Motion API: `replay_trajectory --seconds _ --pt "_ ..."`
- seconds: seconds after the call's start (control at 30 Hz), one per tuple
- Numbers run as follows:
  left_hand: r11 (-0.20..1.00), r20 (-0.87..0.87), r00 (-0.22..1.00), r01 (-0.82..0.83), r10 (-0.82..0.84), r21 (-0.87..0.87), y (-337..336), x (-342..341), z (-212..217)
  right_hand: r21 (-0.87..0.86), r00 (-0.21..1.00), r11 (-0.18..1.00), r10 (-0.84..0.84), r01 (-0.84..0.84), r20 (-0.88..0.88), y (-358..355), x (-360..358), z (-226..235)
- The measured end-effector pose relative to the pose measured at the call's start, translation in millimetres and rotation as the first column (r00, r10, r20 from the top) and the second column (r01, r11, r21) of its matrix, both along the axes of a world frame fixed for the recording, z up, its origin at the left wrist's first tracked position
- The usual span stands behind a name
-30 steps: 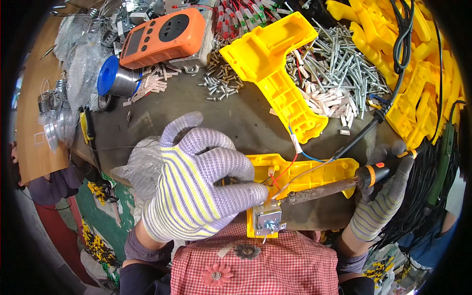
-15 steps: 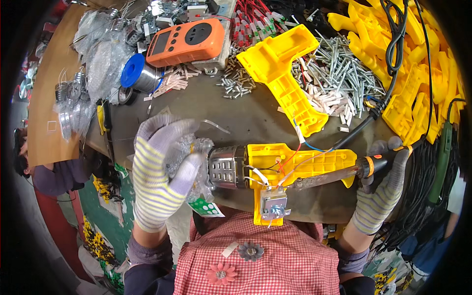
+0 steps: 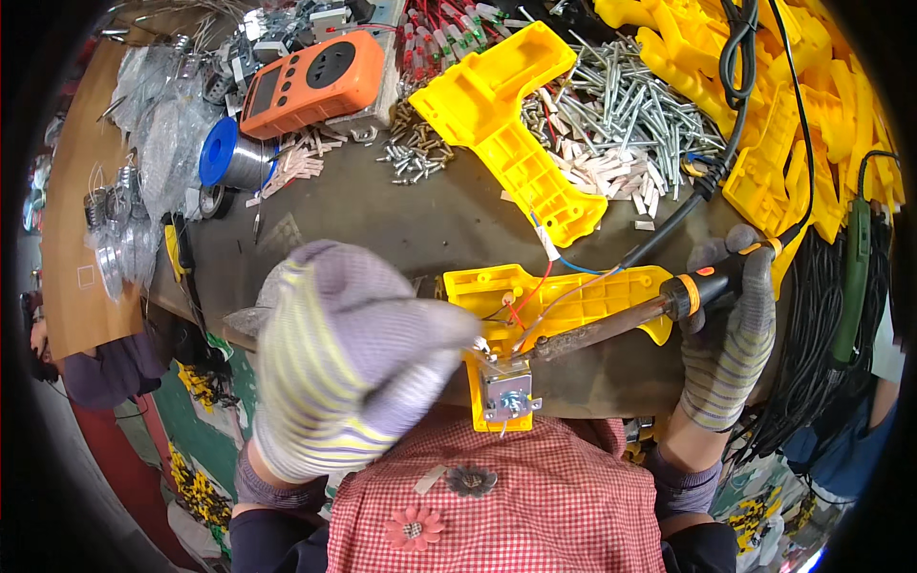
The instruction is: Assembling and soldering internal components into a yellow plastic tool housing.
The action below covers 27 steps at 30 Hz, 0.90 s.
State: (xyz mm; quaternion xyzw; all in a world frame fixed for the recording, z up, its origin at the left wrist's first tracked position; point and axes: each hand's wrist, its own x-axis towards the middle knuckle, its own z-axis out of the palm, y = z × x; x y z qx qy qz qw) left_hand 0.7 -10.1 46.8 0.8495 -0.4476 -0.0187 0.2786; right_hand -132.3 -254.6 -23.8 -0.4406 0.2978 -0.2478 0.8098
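Observation:
My right hand (image 3: pixel 731 329) is wrapped round the dark handle of a soldering iron (image 3: pixel 611 327). The iron's tip meets wires at the top of a small silver metal-cased component (image 3: pixel 507 393). This component sits in the lower arm of a yellow plastic housing half (image 3: pixel 573 296), with red, blue and pale wires running over the housing. My left hand (image 3: pixel 353 353), partly blurred, has its fingers pressed together close to the iron's tip; whatever they hold is hidden. The left hand also covers the perforated metal barrel and its plastic wrap. Both hands wear striped knit gloves.
Another yellow housing half (image 3: pixel 511 124) lies beyond, beside a pile of screws (image 3: pixel 621 100). An orange multimeter (image 3: pixel 315 84) and a blue solder spool (image 3: pixel 222 153) stand at the far left. Yellow shells (image 3: pixel 802 115) heap at the right, near black cables (image 3: pixel 812 353).
My left hand has moved right from the wrapped barrel to the iron's tip, and its fingers have closed. A thin bright strip is gone from beside it. The whole view has shifted slightly.

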Motion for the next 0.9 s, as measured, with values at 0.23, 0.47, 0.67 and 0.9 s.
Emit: replay_trajectory --seconds 0.23,0.47,0.67,0.9 --pt "0.996 0.028 0.997 0.066 -0.068 0.062 -8.6 -0.4 -14.3 -0.049 0.987 0.996 -0.084 0.078 -0.135 6.4 3.2 6.8" --pt "0.989 0.086 0.990 0.107 -0.115 0.100 -12.6 -0.1 -17.4 -0.068 0.987 0.996 -0.064 0.055 -0.146 4.6 0.8 5.2" --pt "0.983 0.117 0.982 0.135 -0.149 0.124 -14.8 -0.9 -18.4 -0.073 0.988 0.995 -0.071 0.061 -0.138 6.5 2.6 5.8" --pt "0.930 0.391 0.845 -0.351 0.365 -0.112 3.3 35.3 -43.0 -0.107 0.980 0.984 -0.156 0.143 -0.127 8.5 1.1 2.3"
